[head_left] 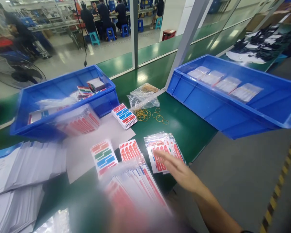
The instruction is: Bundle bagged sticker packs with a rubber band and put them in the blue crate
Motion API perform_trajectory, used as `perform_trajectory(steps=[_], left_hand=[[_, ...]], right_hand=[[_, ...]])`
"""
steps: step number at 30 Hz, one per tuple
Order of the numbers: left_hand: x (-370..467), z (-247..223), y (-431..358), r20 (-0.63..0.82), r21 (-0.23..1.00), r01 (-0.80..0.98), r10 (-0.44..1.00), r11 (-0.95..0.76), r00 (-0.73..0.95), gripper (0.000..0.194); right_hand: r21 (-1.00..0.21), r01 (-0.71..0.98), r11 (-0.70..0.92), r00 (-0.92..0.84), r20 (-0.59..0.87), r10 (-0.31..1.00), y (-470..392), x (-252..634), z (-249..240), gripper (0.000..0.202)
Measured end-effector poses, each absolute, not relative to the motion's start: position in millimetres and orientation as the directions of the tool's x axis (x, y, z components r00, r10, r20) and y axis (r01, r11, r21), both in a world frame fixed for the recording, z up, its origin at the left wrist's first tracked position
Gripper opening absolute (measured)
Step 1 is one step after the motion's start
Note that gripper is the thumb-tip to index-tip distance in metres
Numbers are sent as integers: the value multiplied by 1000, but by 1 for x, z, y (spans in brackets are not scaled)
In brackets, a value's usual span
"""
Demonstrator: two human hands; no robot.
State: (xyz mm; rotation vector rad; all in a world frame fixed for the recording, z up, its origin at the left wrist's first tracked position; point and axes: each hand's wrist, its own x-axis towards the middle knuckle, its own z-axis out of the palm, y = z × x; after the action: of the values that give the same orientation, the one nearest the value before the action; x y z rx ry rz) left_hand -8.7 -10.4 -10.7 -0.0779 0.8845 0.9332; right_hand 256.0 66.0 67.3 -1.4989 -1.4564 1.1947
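Note:
My right hand (178,168), fingers stretched out, reaches over a small pile of clear bags (157,161) holding red-and-white printed cards. Its fingertips are over the pile; whether they press on it I cannot tell. Low in the middle, a large fanned stack of bagged cards (135,184) stands close to me, partly blurred. A smeared pinkish and dark patch covers its lower part; my left hand's fingers cannot be made out there. Just beyond lie a striped card (104,157) in red, green and blue, red-and-white cards (129,149), and a neat card stack (124,115).
Yellow rubber bands (142,115) lie beside a clear plastic bag (144,96). Blue bins stand left (106,101) and right (196,100), holding cards and bagged packs. Tall paper stacks (38,161) rise at left. Metal posts (134,35) edge the green table. People sit farther back.

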Motion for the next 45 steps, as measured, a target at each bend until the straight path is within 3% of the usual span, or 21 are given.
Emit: perform_trajectory(steps=[2, 4, 10, 13, 15, 17, 20, 23, 28, 31, 33, 35, 37, 39, 41, 45], left_hand=[[-10, -17, -9, -695, 296, -738, 666, 607, 269, 44], [-12, -21, -8, -697, 295, -744, 668, 600, 262, 43], [-17, -22, -9, -681, 287, -758, 681, 586, 269, 47], [-17, -21, -9, -672, 277, -771, 689, 574, 272, 48], [-16, -21, -9, -668, 270, -778, 692, 567, 273, 48], [-14, -21, -9, -667, 265, -782, 693, 564, 274, 48], [-11, -22, -8, -671, 259, -781, 687, 569, 278, 48], [-12, -23, -7, -674, 260, -772, 682, 580, 285, 47], [-19, -23, -6, -661, 279, -773, 698, 570, 277, 43], [-19, -23, -6, -651, 292, -779, 712, 555, 262, 48], [-18, -22, -7, -647, 300, -780, 718, 549, 257, 52], [-16, -20, -7, -643, 305, -779, 722, 547, 256, 54], [-14, -18, -7, -639, 312, -777, 726, 546, 253, 56], [-13, -16, -6, -634, 323, -775, 732, 543, 248, 58], [-13, -13, -4, -628, 334, -773, 739, 540, 245, 60], [-14, -7, -1, -621, 329, -776, 742, 538, 252, 54]], right_hand=[[-954, 290, -77, -318, -171, 933, 56, 239, 72, 46], [-958, 271, -98, -372, -198, 907, 51, 230, 79, 53], [-955, 40, -294, -90, -297, 951, 73, 265, 84, 50], [-959, 138, -246, 166, -222, 961, 87, 286, 72, 42], [-946, 254, -204, 276, -131, 952, 88, 286, 63, 51], [-938, 305, -166, 174, -117, 978, 80, 273, 59, 53], [-964, 244, -109, -249, -171, 953, 61, 244, 66, 40], [-973, 202, -108, -347, -174, 922, 53, 228, 78, 44], [-973, 121, -196, -112, -210, 971, 72, 259, 83, 44], [-946, 271, -176, 171, -133, 976, 85, 280, 75, 39], [-902, 406, -145, 269, -34, 963, 84, 280, 69, 50], [-896, 431, -107, 125, -58, 990, 77, 269, 65, 49], [-933, 351, -82, -160, -147, 976, 66, 253, 64, 38], [-954, 283, -98, -340, -196, 920, 57, 237, 68, 45], [-960, 259, -104, -341, -192, 920, 53, 231, 74, 51], [-973, 192, -126, -101, -147, 984, 64, 252, 83, 49]])
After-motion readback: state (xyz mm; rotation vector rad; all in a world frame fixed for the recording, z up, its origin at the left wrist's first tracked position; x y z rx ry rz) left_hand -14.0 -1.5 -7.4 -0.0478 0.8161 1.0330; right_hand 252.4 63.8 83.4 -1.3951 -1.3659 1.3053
